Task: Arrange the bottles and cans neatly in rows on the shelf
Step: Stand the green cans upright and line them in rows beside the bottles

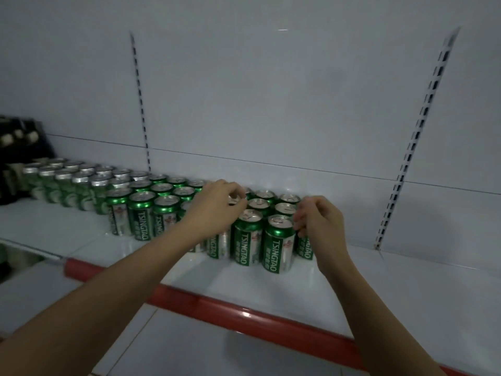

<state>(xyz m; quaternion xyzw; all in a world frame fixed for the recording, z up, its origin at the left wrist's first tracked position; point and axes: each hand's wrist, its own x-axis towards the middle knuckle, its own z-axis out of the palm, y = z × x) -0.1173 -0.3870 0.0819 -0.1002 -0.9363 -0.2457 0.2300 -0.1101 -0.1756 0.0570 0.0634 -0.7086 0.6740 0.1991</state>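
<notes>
On the white shelf (352, 289), green cans (151, 210) stand upright in rows; our left hand (217, 204) pinches one can's top, our right hand (320, 221) grips an end can (305, 246).

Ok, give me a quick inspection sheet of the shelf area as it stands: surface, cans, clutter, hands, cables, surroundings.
Surface: white shelf with a red front edge strip.
Job's things: green Tsingtao cans upright in rows along the back; taller silver-topped cans further left.
Clutter: dark items at far left, too dim to identify.
Hands: left hand with curled fingers at a can top mid-block; right hand gripping the rightmost front can.
Cables: nothing seen.
Surroundings: white back panel with slotted uprights.
</notes>
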